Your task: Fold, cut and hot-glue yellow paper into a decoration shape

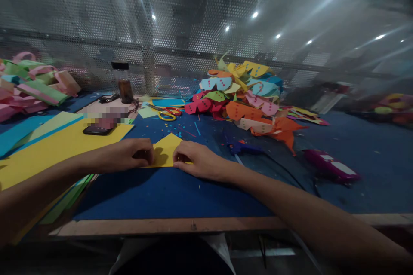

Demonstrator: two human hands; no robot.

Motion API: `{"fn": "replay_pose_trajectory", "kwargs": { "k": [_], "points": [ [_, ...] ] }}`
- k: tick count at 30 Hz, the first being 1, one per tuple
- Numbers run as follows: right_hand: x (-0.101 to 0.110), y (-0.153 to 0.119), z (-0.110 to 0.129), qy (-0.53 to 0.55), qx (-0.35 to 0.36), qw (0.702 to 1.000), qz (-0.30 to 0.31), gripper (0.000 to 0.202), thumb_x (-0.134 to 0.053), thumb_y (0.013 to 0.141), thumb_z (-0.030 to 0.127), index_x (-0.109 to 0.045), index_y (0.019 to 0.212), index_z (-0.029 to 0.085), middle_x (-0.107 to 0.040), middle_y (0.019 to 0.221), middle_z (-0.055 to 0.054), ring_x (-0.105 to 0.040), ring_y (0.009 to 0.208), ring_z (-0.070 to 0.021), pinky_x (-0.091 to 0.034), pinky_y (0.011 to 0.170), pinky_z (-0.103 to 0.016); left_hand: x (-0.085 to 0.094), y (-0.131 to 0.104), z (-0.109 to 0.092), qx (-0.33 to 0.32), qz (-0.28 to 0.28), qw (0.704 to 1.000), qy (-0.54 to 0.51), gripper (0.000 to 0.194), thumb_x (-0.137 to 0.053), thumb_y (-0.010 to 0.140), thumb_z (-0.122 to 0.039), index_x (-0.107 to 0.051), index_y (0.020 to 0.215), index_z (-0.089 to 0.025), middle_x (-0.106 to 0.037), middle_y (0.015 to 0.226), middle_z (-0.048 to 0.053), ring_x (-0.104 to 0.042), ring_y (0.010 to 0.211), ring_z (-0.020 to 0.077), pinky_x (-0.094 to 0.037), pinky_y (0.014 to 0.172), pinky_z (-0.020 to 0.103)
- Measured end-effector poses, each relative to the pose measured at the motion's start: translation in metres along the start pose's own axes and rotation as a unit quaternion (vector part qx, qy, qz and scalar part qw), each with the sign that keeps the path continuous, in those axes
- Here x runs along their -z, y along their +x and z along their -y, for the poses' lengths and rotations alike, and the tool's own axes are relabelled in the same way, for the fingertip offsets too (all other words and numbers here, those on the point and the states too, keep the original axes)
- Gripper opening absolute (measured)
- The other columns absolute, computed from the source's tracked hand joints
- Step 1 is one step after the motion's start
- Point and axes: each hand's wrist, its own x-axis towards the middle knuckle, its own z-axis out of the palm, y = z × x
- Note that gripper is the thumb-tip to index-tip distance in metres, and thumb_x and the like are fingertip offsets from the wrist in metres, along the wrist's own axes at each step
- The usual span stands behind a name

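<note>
A piece of yellow paper (168, 151), folded to a triangle with its peak pointing away from me, lies on the blue tabletop. My left hand (142, 153) pinches its left corner, fingers curled inward. At the opposite corner my right hand (190, 157) has thumb and fingers closed on the paper. Just beyond lie scissors (166, 114) with yellow and red handles, among tiny paper scraps. To the right of my right hand rests a blue glue gun (244, 148) with a dark cord.
Cut-out coloured paper shapes (240, 90) form a heap at the back. Large yellow sheets (64, 146) and a phone (98, 128) lie at left, near a dark-lidded bottle (124, 86). Folded paper strips (35, 86) pile up far left. A purple device (331, 166) sits at right.
</note>
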Motion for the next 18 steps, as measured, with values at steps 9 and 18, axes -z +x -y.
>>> {"fn": "replay_pose_trajectory", "kwargs": {
  "k": [9, 18],
  "points": [
    [0.0008, -0.0002, 0.0000, -0.004, -0.004, 1.000, 0.005, 0.002, -0.066, 0.095, 0.016, -0.067, 0.096, 0.018, -0.069, 0.095, -0.005, -0.061, 0.087, -0.0181, -0.045, 0.079, -0.031, 0.0113, -0.0034, 0.0068, -0.015, 0.062, 0.997, -0.039, 0.014, -0.061, 0.090, -0.025, -0.072, 0.096, -0.019, -0.072, 0.097, 0.004, -0.065, 0.089, 0.0200, -0.048, 0.078, 0.026],
    [0.0026, -0.0015, 0.0033, -0.004, -0.012, 1.000, 0.005, 0.002, -0.071, 0.095, 0.016, -0.069, 0.096, 0.016, -0.069, 0.093, -0.004, -0.060, 0.085, -0.0170, -0.045, 0.077, -0.029, 0.0060, -0.0044, 0.0042, -0.011, 0.034, 0.999, -0.036, 0.011, -0.062, 0.087, -0.022, -0.071, 0.093, -0.019, -0.070, 0.094, 0.003, -0.065, 0.082, 0.0185, -0.049, 0.073, 0.027]
  ]
}}
